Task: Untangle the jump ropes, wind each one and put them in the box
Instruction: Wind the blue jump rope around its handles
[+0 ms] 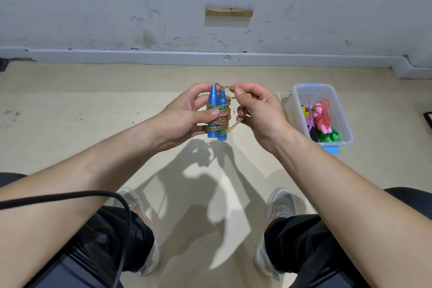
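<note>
Left hand (184, 114) clamps blue handles (217, 100), glittery cord (218, 121) nearly wound; right hand (259, 112) pinches tail loop; box (346, 121) at 3 o'clock holds other ropes (323, 116); boxing left.

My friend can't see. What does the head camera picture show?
The left hand holds two blue handles wound with multicolored rope, while the right hand pinches the loose rope. A clear box holding other ropes sits nearby.

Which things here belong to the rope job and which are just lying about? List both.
Job: blue-handled jump rope, gripped by the left hand, its loose cord pinched by the right hand; clear box; wound ropes already in it.
Lying about: black cable; wooden block; grey shoes.
</note>
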Tool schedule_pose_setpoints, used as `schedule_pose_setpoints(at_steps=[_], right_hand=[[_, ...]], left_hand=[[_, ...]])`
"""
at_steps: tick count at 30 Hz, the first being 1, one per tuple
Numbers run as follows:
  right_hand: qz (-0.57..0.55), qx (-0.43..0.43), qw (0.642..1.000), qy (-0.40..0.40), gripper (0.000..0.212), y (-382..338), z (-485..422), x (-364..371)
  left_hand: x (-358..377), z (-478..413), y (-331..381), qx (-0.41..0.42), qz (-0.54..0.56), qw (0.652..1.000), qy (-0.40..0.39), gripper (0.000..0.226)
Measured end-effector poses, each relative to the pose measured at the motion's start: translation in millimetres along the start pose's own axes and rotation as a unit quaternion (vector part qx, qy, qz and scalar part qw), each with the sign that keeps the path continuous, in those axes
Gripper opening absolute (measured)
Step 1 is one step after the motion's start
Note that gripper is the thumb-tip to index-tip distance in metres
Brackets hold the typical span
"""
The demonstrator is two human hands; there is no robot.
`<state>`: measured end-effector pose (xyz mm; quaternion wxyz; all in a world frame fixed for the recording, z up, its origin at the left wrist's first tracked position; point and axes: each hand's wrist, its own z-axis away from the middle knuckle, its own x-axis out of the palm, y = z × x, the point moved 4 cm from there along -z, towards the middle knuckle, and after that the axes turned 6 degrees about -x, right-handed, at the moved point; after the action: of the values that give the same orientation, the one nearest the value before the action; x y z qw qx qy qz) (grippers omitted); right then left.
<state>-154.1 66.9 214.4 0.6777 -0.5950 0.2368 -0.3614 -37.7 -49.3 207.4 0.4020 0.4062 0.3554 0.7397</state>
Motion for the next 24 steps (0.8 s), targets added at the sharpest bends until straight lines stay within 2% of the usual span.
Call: schedule_pose_setpoints(at_steps=[8,13,24], right_hand=[[0.015,0.03,0.998,-0.052,0.018,0.7,-0.7,-0.5],[0.02,0.031,0.998,-0.05,0.013,2.5,-1.0,-3.6],[0.034,0.01,0.998,-0.061,0.004,7.9,-2.2,-4.1]], left_hand=[[0.8,1.2,1.2,-0.01,0.0,1.0,-0.011,0.049],[1.4,3.1,-0.6,-0.009,-0.031,0.999,-0.018,0.05],[1.4,4.7,-0.7,0.0,-0.07,0.997,0.044,0.046]])
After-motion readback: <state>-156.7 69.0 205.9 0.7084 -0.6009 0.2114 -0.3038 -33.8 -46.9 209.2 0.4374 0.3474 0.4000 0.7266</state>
